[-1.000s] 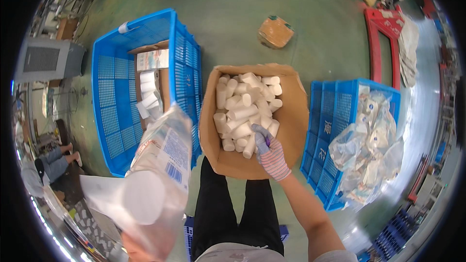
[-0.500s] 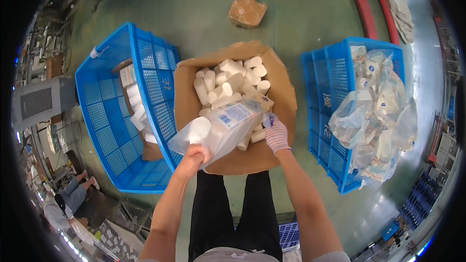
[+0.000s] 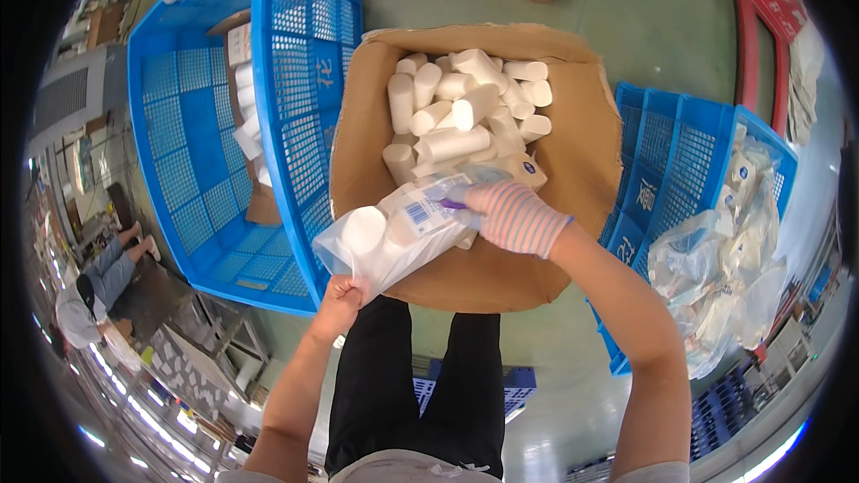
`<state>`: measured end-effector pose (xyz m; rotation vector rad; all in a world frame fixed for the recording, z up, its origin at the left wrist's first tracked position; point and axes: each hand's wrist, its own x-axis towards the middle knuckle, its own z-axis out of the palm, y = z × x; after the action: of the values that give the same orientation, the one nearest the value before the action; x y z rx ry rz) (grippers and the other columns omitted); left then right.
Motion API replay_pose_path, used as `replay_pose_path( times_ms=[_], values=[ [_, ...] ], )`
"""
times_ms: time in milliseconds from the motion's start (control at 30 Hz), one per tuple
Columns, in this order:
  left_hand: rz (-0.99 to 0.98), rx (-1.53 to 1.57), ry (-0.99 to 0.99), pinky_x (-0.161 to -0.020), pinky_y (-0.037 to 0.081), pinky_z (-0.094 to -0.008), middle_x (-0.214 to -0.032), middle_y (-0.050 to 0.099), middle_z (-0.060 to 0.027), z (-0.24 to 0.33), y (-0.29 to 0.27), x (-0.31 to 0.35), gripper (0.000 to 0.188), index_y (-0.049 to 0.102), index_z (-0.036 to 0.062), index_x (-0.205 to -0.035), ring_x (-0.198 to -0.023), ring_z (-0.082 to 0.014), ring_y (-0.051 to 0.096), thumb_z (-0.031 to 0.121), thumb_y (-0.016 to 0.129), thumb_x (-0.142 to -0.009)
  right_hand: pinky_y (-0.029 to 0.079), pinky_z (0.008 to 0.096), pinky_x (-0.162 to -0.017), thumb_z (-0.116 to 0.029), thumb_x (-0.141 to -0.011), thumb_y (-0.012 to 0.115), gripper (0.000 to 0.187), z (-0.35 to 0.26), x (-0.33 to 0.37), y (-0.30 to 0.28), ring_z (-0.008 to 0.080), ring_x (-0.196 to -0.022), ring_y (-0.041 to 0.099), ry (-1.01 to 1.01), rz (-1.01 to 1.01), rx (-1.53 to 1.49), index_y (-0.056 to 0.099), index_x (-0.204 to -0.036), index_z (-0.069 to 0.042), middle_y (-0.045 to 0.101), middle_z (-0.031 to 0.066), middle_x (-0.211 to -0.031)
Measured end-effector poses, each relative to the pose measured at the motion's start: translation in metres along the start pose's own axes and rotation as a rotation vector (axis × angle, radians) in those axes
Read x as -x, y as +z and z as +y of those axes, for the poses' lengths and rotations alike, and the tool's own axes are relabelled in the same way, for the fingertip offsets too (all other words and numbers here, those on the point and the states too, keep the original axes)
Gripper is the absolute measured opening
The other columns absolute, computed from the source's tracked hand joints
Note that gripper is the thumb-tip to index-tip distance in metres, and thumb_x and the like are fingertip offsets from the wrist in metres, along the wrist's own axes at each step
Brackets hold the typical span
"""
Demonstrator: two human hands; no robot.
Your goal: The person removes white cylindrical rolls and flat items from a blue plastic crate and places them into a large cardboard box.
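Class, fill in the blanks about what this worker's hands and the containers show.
1. The right hand wears a striped ____.
2. The left hand grips a clear plastic bag of white ____.
3. The cardboard box stands between two ____ crates.

Missing words: glove; rolls; blue

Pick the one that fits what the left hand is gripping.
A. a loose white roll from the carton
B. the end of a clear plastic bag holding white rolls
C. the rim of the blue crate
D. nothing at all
B: the bare left hand pinches the near end of the clear plastic bag, with white rolls showing inside it, over the cardboard carton.
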<state>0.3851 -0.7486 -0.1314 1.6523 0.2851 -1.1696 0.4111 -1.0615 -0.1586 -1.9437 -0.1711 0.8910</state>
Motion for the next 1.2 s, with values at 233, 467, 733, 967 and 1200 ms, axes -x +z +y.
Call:
replay_pose_path(
  times_ms=[233, 467, 733, 967, 1200],
  values=[
    [0.161, 0.174, -0.022, -0.050, 0.027, -0.0216, -0.058, 0.046, 0.0054, -0.045, -0.003, 0.019, 0.026, 0.054, 0.0036, -0.058, -0.053, -0.0040, 0.037, -0.008, 0.033, -0.068, 0.050, 0.0407, -0.057, -0.008, -0.073, 0.053, 0.019, -0.031, -0.054, 0.028, 0.0298, -0.073, 0.062, -0.417, -0.232, 0.677, 0.059, -0.091, -0.006, 0.060, 0.0114, -0.080],
    [0.267, 0.147, -0.027, -0.043, 0.021, -0.0226, -0.051, 0.041, 0.0059, -0.044, -0.013, 0.021, 0.025, 0.054, -0.0009, -0.059, -0.047, -0.0023, 0.032, -0.010, 0.032, -0.066, 0.050, 0.0399, -0.057, -0.008, -0.078, 0.048, 0.012, 0.118, -0.035, 0.021, 0.0281, -0.073, 0.063, -0.002, -0.391, 0.812, 0.056, -0.087, -0.007, 0.061, 0.0112, -0.079],
    [0.455, 0.387, 0.013, -0.047, 0.028, -0.0186, -0.058, 0.055, 0.0014, -0.053, -0.027, 0.033, 0.032, 0.065, -0.0036, -0.067, -0.051, -0.0016, 0.040, -0.011, 0.034, -0.067, 0.039, 0.0370, -0.076, -0.011, -0.075, 0.059, 0.018, 0.201, -0.020, 0.021, 0.0202, -0.085, 0.063, 0.303, -0.541, 0.990, 0.065, -0.092, -0.009, 0.066, 0.0068, -0.083],
    [0.358, 0.411, 0.014, -0.055, 0.034, -0.0199, -0.066, 0.059, -0.0022, -0.061, -0.049, 0.036, 0.030, 0.065, -0.0026, -0.070, -0.058, -0.0050, 0.048, -0.011, 0.036, -0.070, 0.035, 0.0382, -0.084, -0.018, -0.081, 0.055, 0.017, 0.200, -0.040, 0.018, 0.0167, -0.086, 0.061, 0.379, -0.848, 1.408, 0.066, -0.094, -0.014, 0.066, 0.0037, -0.087],
    [0.273, 0.389, 0.038, -0.061, 0.039, -0.0204, -0.071, 0.061, -0.0029, -0.070, -0.061, 0.038, 0.028, 0.066, -0.0012, -0.073, -0.064, -0.0073, 0.053, -0.009, 0.039, -0.073, 0.047, 0.0402, -0.072, -0.018, -0.080, 0.051, 0.023, 0.142, -0.057, -0.002, 0.0294, -0.086, 0.060, 0.520, -0.095, 0.641, 0.063, -0.098, -0.010, 0.062, 0.0139, -0.097]
  ],
)
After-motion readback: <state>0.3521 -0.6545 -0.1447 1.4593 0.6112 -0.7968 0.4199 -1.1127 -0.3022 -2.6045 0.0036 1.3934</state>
